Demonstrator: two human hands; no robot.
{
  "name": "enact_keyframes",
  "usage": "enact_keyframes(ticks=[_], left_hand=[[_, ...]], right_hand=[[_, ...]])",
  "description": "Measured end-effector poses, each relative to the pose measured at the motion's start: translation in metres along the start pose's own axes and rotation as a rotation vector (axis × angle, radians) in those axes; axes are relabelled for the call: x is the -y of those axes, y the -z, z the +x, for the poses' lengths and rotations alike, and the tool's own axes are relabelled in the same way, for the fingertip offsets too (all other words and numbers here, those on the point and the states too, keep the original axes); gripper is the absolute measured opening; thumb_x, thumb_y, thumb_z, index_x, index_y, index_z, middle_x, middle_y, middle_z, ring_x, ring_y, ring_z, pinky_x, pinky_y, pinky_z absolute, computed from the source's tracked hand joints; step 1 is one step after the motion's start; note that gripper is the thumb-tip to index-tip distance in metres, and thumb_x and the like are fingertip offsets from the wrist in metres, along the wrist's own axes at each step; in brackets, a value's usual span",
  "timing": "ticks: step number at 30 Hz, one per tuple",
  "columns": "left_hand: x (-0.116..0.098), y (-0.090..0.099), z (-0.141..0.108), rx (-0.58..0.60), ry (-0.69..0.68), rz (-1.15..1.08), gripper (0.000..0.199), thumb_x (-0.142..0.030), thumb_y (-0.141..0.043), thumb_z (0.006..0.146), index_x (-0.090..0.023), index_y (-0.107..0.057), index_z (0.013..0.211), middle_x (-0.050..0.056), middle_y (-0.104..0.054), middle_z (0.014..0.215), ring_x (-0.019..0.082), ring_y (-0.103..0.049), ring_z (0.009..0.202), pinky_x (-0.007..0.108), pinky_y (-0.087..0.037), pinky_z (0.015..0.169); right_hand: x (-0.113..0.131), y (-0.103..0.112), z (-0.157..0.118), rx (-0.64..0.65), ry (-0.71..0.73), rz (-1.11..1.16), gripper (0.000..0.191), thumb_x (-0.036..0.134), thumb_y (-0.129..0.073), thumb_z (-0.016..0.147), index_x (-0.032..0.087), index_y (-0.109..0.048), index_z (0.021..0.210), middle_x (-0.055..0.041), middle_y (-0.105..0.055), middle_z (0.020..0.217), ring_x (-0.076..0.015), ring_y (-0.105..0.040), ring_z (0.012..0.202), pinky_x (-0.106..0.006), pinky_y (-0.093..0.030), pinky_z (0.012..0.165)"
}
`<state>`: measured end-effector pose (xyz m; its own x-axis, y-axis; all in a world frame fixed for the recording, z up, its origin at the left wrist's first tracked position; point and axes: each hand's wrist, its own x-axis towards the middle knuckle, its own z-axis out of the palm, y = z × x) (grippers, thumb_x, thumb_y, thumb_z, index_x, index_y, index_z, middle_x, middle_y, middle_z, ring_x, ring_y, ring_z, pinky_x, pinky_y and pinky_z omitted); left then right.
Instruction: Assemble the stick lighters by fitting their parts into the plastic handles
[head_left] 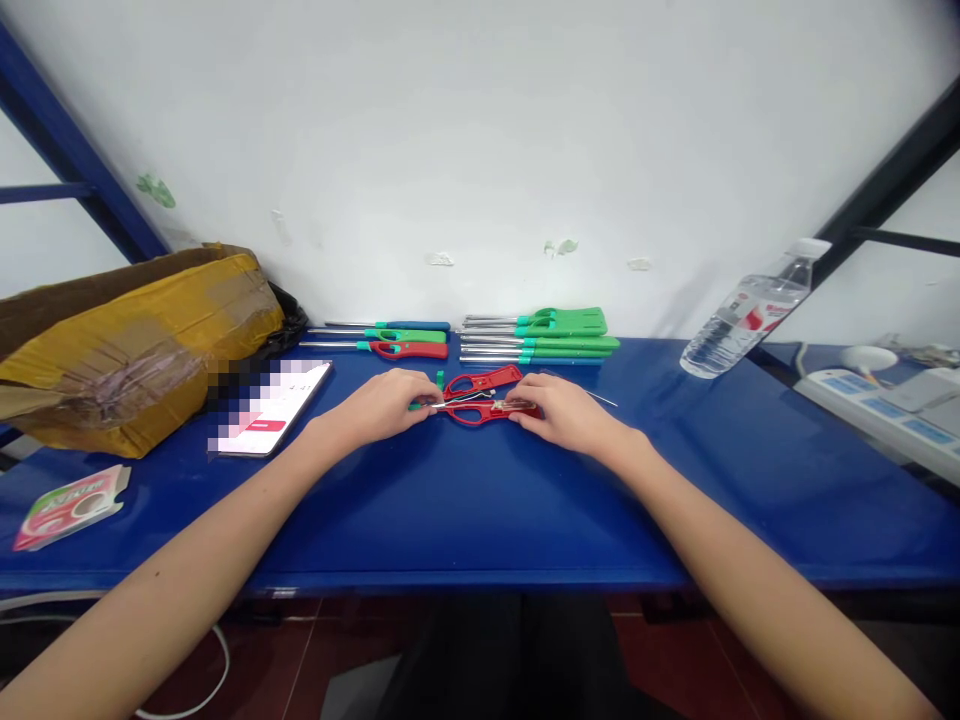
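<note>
A red lighter handle half point(471, 414) lies between my two hands, its inner side with small parts and a wire turned up. Fingers of my left hand point(390, 405) pinch its narrow front end, near a thin metal part. My right hand point(562, 412) is closed around the broad rear end, where a clear or metallic piece point(511, 404) shows under the fingertips. Just behind rests a second red handle half point(491, 380). A small green collar point(440, 380) stands beside my left fingers. Part of the lighter is covered by my fingers.
Long-nosed green lighters point(574, 322) are stacked by the wall; a red lighter point(409, 350) lies with others to their left. A phone point(277, 410), taped cardboard box point(150, 340) and torn packet point(71, 507) are on the left. A water bottle point(750, 315) and power strip point(870, 405) are on the right.
</note>
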<state>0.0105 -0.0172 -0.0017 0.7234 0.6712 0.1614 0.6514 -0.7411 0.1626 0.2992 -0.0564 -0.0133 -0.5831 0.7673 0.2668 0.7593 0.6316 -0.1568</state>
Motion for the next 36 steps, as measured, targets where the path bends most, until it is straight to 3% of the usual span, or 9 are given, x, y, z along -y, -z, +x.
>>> enact_keyframes(ticks=[5, 13, 26, 36], left_hand=[[0.001, -0.001, 0.000, -0.006, 0.003, -0.062, 0.023, -0.020, -0.055, 0.087, -0.022, -0.072, 0.103, 0.004, -0.073, 0.099, 0.019, -0.067, 0.087, 0.028, -0.048, 0.077], [0.001, -0.001, 0.002, -0.084, 0.006, -0.111, 0.014, -0.015, -0.064, 0.081, -0.019, -0.073, 0.092, 0.004, -0.073, 0.089, 0.019, -0.067, 0.080, 0.028, -0.048, 0.071], [0.012, 0.000, 0.005, 0.000, -0.148, -0.290, 0.015, -0.027, -0.065, 0.087, -0.020, -0.076, 0.096, 0.004, -0.074, 0.091, 0.016, -0.067, 0.080, 0.026, -0.049, 0.073], [0.005, 0.002, 0.001, 0.007, -0.105, -0.203, 0.023, -0.020, -0.057, 0.089, -0.022, -0.075, 0.103, 0.005, -0.076, 0.093, 0.018, -0.069, 0.080, 0.027, -0.051, 0.074]], right_hand=[[0.000, 0.000, 0.000, -0.011, 0.011, 0.019, 0.021, 0.026, -0.053, 0.092, 0.019, -0.067, 0.105, -0.0091, -0.065, 0.100, -0.0217, -0.061, 0.092, -0.034, -0.047, 0.081], [0.000, 0.000, 0.000, -0.013, 0.024, -0.004, 0.022, 0.022, -0.054, 0.088, 0.018, -0.065, 0.107, -0.0095, -0.066, 0.101, -0.0218, -0.060, 0.088, -0.035, -0.043, 0.080], [-0.003, 0.000, 0.000, -0.023, 0.032, 0.009, 0.021, 0.024, -0.056, 0.087, 0.016, -0.066, 0.105, -0.0089, -0.068, 0.100, -0.0224, -0.061, 0.089, -0.037, -0.043, 0.085], [-0.006, -0.001, 0.000, -0.043, 0.045, 0.035, 0.021, 0.023, -0.058, 0.089, 0.019, -0.072, 0.104, -0.0082, -0.070, 0.097, -0.0204, -0.063, 0.085, -0.035, -0.044, 0.081]])
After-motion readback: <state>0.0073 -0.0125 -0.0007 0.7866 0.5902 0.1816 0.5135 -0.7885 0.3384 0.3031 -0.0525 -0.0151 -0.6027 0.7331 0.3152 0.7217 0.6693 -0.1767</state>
